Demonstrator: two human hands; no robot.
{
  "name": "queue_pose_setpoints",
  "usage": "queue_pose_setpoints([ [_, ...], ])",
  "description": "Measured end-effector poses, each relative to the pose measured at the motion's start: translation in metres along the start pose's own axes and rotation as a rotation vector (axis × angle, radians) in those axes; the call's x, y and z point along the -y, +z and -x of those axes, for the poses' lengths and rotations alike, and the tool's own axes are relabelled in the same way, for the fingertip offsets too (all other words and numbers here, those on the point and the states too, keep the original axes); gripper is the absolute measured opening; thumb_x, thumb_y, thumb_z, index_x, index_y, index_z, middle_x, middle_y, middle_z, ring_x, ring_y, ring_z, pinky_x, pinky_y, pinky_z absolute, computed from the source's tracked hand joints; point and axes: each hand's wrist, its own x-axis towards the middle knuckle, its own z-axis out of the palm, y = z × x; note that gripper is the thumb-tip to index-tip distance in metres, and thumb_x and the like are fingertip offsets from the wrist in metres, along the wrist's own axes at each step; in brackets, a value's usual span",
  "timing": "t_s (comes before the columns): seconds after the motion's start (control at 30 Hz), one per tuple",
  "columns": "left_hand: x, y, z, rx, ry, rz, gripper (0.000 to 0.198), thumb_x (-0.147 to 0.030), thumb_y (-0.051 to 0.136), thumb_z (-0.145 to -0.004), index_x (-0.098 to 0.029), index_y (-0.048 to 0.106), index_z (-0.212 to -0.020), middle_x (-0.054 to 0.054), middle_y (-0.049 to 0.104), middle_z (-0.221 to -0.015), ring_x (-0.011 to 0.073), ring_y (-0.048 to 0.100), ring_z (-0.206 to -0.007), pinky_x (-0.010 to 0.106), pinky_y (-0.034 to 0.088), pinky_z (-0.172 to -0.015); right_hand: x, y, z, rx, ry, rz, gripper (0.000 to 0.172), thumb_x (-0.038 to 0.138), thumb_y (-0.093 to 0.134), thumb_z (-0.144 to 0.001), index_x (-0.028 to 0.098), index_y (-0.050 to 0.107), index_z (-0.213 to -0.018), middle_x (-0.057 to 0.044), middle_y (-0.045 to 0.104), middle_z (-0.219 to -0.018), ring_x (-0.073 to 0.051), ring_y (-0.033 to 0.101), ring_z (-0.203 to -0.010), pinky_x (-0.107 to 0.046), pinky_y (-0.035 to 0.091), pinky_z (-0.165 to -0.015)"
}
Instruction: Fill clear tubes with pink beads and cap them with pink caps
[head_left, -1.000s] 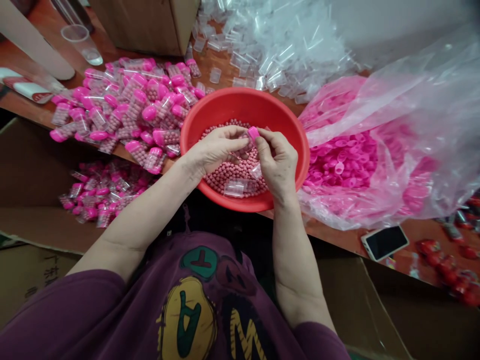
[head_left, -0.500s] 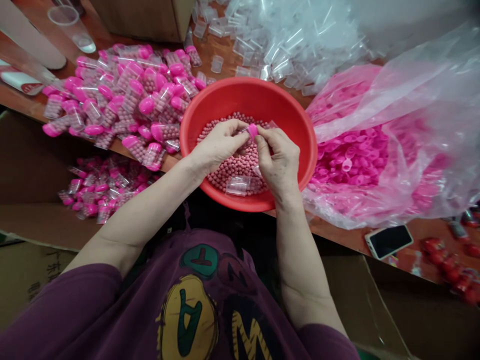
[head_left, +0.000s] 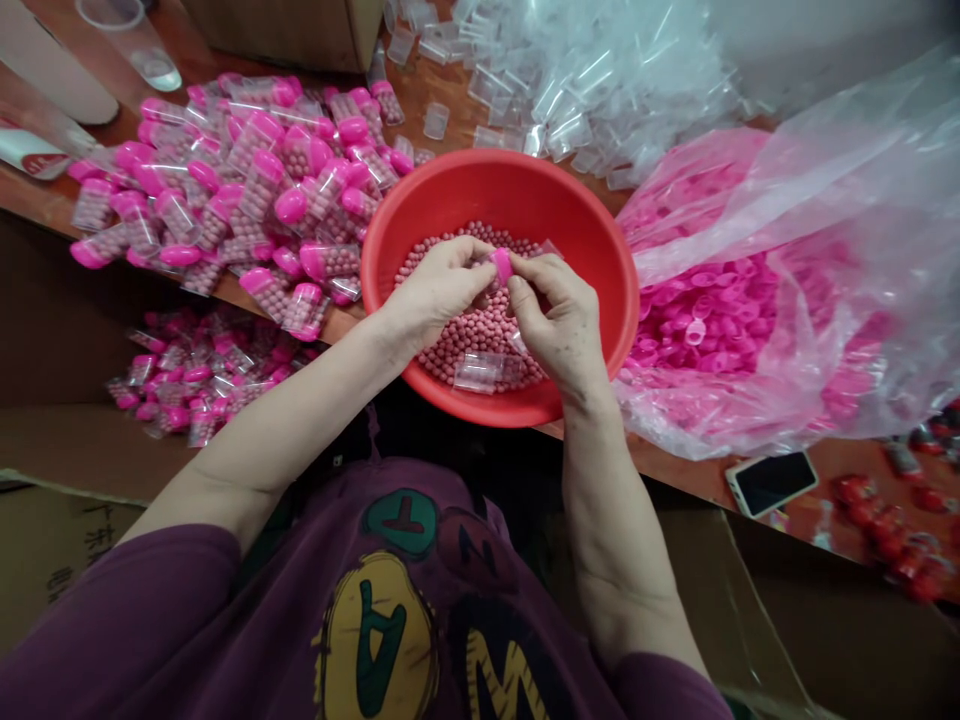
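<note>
Over a red bowl [head_left: 600,250] of small pink balls [head_left: 480,330], both my hands meet. My left hand [head_left: 435,290] is closed on a small clear vial, mostly hidden in its fingers. My right hand [head_left: 559,325] pinches the pink cap [head_left: 501,265] at the vial's top. An empty clear vial [head_left: 480,372] lies on the balls below my hands.
A heap of filled pink-capped vials [head_left: 247,190] lies left of the bowl, with more in a box [head_left: 187,375] below the table edge. Empty clear vials [head_left: 570,90] are piled behind. A plastic bag of pink caps [head_left: 712,310] sits right, a phone [head_left: 771,482] near the edge.
My hands stay together on the vial and cap over the bowl, barely shifting; the view has tilted slightly.
</note>
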Motion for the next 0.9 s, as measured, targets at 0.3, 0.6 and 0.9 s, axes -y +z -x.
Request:
queue_pose_setpoints([
  [0.3, -0.004, 0.002, -0.002, 0.095, 0.027, 0.180, 0.013, -0.019, 0.084, -0.097, -0.017, 0.072, -0.102, 0.003, 0.076, -0.095, 0.0138, 0.073, -0.090, 0.029, 0.059, -0.091, -0.009, -0.003, 0.010, -0.105, 0.055, -0.044, 0.047, 0.052, 0.065, -0.111, 0.039, 0.064, -0.155, -0.008, 0.071, -0.136, -0.025, 0.071, -0.126, -0.050, 0.066, -0.113],
  [0.6, -0.003, 0.004, 0.003, 0.044, 0.138, -0.033, 0.015, -0.011, 0.085, -0.088, -0.015, 0.076, -0.099, 0.004, 0.081, -0.101, 0.0152, 0.075, -0.101, 0.029, 0.057, -0.102, -0.025, 0.002, 0.010, -0.225, 0.123, -0.154, 0.042, 0.060, 0.066, -0.110, 0.033, 0.069, -0.142, -0.008, 0.075, -0.128, -0.026, 0.075, -0.119, -0.053, 0.069, -0.110],
  [0.9, -0.002, 0.002, 0.000, 0.036, 0.059, 0.004, 0.016, -0.012, 0.089, -0.086, -0.014, 0.081, -0.099, 0.004, 0.081, -0.093, 0.0156, 0.077, -0.094, 0.029, 0.062, -0.093, -0.016, 0.015, 0.014, -0.066, -0.056, 0.287, 0.081, 0.053, 0.086, -0.094, 0.023, 0.054, -0.162, -0.020, 0.061, -0.148, -0.045, 0.058, -0.145, -0.079, 0.047, -0.128],
])
